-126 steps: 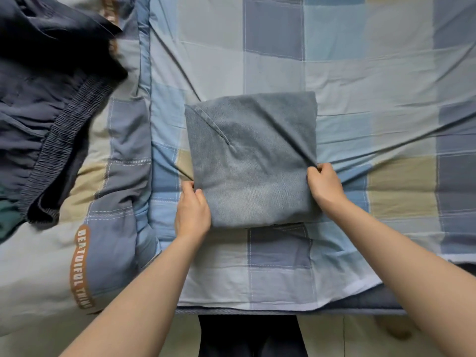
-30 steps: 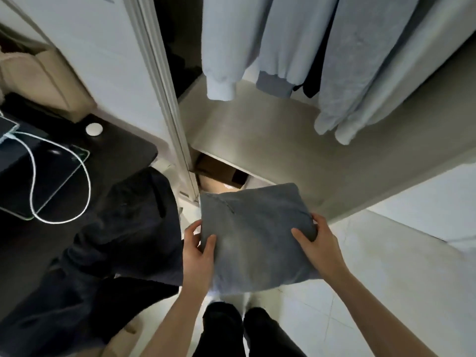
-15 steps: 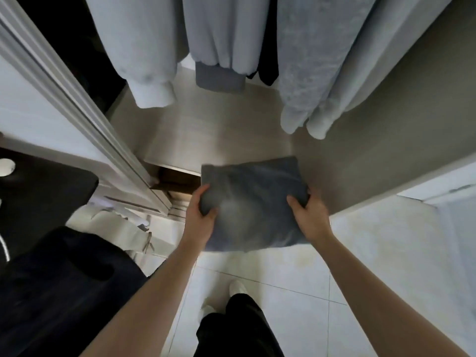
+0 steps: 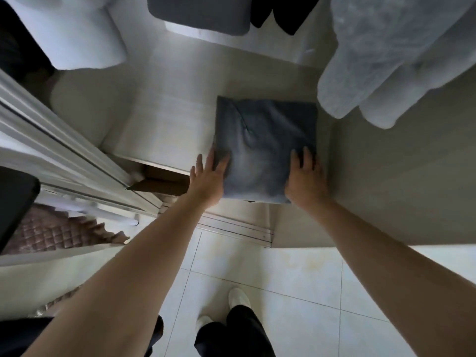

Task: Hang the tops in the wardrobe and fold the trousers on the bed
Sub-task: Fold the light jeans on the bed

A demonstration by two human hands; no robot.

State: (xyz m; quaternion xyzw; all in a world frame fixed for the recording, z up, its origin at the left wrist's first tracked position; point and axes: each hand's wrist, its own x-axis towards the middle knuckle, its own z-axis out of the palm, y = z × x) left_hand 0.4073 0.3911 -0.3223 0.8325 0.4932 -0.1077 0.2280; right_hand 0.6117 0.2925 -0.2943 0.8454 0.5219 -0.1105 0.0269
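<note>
Folded grey-blue denim trousers (image 4: 265, 140) lying flat on pale wardrobe shelf (image 4: 167, 119), under hanging light-grey tops (image 4: 391, 55). Left hand (image 4: 208, 176) flat vs left edge, fingers straight. Right hand (image 4: 304, 181) resting on near right corner, fingers relaxed, not gripping anything. Brown cardboard box (image 4: 159, 184) below shelf.

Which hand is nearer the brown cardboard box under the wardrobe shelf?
Left. The left hand rests on the folded grey trousers' left edge, just beside the cardboard box; the right hand rests on their far side.
</note>
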